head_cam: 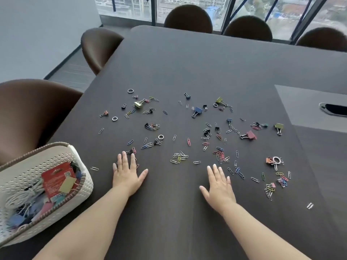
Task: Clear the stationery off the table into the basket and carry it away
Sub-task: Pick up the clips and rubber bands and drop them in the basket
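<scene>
Several paper clips, binder clips and metal rings lie scattered over the dark table (187,62). Among them are a blue binder clip (197,110), a red binder clip (250,135), a gold binder clip (138,104) and a cluster of paper clips (179,157). My left hand (126,174) lies flat, palm down, fingers straight, its fingertips at a few clips. My right hand (218,184) also lies flat on the table, holding nothing. A white woven basket (78,160) stands at the near left, holding a red packet, cord and coloured clips.
Brown chairs stand along the left side (28,109) (97,47) and along the far edge before the window (188,18). A grey panel with a cable slot (334,109) is set into the table at right. A lone clip (309,205) lies near the right front.
</scene>
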`<control>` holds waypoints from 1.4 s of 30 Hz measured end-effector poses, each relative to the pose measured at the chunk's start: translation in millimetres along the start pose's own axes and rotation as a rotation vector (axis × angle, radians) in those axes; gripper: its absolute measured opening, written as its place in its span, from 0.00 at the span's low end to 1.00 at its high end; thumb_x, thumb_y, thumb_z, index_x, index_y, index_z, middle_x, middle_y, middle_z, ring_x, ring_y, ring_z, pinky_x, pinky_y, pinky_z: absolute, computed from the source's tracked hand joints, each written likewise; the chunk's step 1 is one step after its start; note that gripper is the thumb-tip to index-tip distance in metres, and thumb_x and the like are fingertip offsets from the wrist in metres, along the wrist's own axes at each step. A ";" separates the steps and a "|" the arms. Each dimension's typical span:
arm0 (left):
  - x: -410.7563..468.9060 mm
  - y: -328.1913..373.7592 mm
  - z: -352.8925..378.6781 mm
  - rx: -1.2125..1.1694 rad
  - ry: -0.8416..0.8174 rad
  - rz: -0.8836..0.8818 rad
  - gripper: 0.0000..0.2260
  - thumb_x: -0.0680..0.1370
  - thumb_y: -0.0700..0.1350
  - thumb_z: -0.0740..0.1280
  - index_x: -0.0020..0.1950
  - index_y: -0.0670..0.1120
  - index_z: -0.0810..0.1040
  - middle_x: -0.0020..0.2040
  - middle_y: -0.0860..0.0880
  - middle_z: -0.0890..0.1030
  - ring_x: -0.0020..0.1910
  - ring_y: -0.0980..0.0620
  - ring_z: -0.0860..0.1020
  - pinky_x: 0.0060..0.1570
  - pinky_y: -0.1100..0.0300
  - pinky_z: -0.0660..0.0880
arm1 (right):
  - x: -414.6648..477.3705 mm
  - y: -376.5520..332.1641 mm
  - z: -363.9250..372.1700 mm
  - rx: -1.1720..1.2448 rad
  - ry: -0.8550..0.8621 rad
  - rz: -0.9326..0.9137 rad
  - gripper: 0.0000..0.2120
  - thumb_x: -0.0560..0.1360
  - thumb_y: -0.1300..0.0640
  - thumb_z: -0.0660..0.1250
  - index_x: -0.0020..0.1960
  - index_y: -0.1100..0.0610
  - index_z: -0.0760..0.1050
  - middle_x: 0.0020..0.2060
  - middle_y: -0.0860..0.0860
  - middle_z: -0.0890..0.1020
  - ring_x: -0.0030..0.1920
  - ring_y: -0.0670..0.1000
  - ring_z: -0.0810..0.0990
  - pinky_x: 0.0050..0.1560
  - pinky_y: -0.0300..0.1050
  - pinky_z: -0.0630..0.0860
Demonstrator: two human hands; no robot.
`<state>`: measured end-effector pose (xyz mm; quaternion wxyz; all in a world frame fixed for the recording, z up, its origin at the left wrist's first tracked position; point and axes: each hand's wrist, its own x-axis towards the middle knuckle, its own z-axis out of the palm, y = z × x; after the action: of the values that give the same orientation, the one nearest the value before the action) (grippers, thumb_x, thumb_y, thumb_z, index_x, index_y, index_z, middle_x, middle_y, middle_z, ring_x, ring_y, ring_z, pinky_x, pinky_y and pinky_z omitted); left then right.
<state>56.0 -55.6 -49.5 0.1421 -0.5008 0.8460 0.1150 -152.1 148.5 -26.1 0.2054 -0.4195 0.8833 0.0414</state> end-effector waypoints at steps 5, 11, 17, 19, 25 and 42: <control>-11.5 21.1 7.9 -0.030 0.062 0.043 0.34 0.79 0.62 0.47 0.73 0.46 0.33 0.74 0.43 0.32 0.72 0.44 0.32 0.70 0.45 0.38 | 11.1 -14.0 5.4 0.029 -0.010 -0.091 0.33 0.79 0.44 0.51 0.75 0.53 0.37 0.75 0.50 0.39 0.75 0.51 0.37 0.74 0.50 0.41; -10.4 -23.2 -1.7 -0.069 0.042 -0.302 0.35 0.77 0.64 0.46 0.75 0.45 0.38 0.74 0.38 0.36 0.71 0.34 0.37 0.69 0.40 0.42 | 31.3 -45.6 2.0 0.040 -0.004 -0.185 0.32 0.79 0.44 0.51 0.75 0.52 0.37 0.75 0.50 0.39 0.75 0.51 0.37 0.73 0.51 0.41; -7.1 -37.1 0.6 -0.180 0.050 -0.225 0.35 0.79 0.60 0.50 0.75 0.41 0.41 0.75 0.37 0.40 0.74 0.42 0.38 0.72 0.47 0.42 | 44.3 -60.8 0.8 0.035 -0.010 -0.219 0.31 0.79 0.44 0.51 0.75 0.50 0.39 0.75 0.51 0.40 0.75 0.51 0.37 0.73 0.51 0.41; -6.7 -31.4 -0.3 -0.179 0.044 -0.105 0.34 0.79 0.59 0.51 0.75 0.41 0.41 0.75 0.39 0.39 0.74 0.44 0.38 0.72 0.49 0.41 | 47.4 -61.5 0.9 0.030 0.004 -0.220 0.31 0.79 0.43 0.50 0.76 0.50 0.40 0.75 0.51 0.40 0.75 0.51 0.38 0.74 0.51 0.41; -6.8 -14.1 -1.4 0.023 0.041 0.048 0.40 0.65 0.69 0.31 0.71 0.48 0.31 0.72 0.48 0.29 0.72 0.46 0.31 0.69 0.41 0.37 | 49.1 -59.0 -0.3 0.049 0.025 -0.223 0.32 0.79 0.43 0.50 0.75 0.51 0.38 0.75 0.51 0.40 0.75 0.52 0.37 0.73 0.51 0.41; 51.0 32.5 -16.3 0.100 -0.043 0.171 0.47 0.59 0.76 0.35 0.67 0.51 0.24 0.68 0.47 0.23 0.67 0.38 0.25 0.65 0.35 0.35 | 85.3 -54.0 -4.8 -0.080 -0.012 -0.097 0.52 0.56 0.20 0.39 0.65 0.49 0.19 0.71 0.52 0.28 0.70 0.60 0.26 0.66 0.67 0.33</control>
<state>2.0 -87.3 -50.6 0.1748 -0.4163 0.8872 0.0951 -160.8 50.8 -50.3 0.1956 -0.4692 0.8584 0.0691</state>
